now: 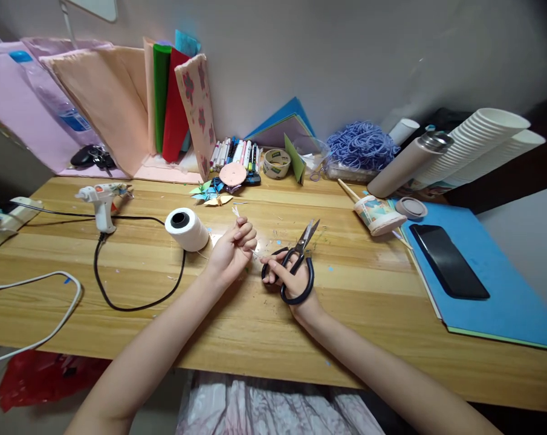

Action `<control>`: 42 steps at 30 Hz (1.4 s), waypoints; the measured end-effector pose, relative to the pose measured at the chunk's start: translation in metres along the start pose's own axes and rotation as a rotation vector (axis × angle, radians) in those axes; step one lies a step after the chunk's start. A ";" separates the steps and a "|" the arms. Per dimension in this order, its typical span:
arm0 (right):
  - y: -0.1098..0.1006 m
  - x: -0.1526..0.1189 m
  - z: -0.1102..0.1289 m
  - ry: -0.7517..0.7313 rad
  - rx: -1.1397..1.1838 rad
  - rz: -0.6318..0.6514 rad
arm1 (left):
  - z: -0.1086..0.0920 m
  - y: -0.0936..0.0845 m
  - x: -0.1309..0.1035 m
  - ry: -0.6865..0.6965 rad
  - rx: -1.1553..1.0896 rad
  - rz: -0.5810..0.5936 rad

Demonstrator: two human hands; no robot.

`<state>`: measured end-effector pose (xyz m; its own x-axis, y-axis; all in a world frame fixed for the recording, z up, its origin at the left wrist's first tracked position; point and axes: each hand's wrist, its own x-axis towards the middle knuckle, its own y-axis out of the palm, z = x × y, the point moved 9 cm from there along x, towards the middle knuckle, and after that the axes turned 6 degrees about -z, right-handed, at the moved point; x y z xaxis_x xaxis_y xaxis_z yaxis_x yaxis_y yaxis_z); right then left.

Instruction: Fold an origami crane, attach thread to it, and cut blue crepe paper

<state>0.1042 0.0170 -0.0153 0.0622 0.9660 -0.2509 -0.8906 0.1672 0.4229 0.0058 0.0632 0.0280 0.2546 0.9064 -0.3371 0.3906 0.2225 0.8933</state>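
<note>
My left hand [233, 249] is closed round a small bundle of white thread [236, 211], whose ends stick out above the fingers. Black-handled scissors [304, 237] hang on my right hand [291, 275], their blades slightly apart and pointing away from me. The right fingertips meet near a strand that runs out below my left fist. Just left of the left hand stands a white thread spool [187, 230] with a black core.
A glue gun [101, 205] with a looped black cable lies at the left. Markers [237, 153], tape [277, 163] and folded paper pieces line the back. At the right are a bottle [409, 163], paper cups [482, 145] and a phone [449, 261] on blue sheets [509, 296].
</note>
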 end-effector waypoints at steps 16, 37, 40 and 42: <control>0.049 -0.077 -0.044 0.733 0.363 0.714 | -0.050 -0.021 0.006 0.381 0.073 -0.143; 0.049 -0.067 -0.047 0.665 0.378 0.660 | -0.041 -0.014 0.001 0.296 -0.037 -0.111; 0.049 -0.072 -0.048 0.681 0.362 0.682 | -0.043 -0.016 0.002 0.302 -0.052 -0.124; 0.048 -0.073 -0.049 0.672 0.348 0.685 | -0.045 -0.017 0.002 0.305 -0.059 -0.134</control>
<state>0.0347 -0.0552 -0.0192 -0.7727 0.5829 -0.2513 -0.4525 -0.2282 0.8621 -0.0401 0.0772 0.0250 -0.0752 0.9315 -0.3560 0.3481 0.3590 0.8660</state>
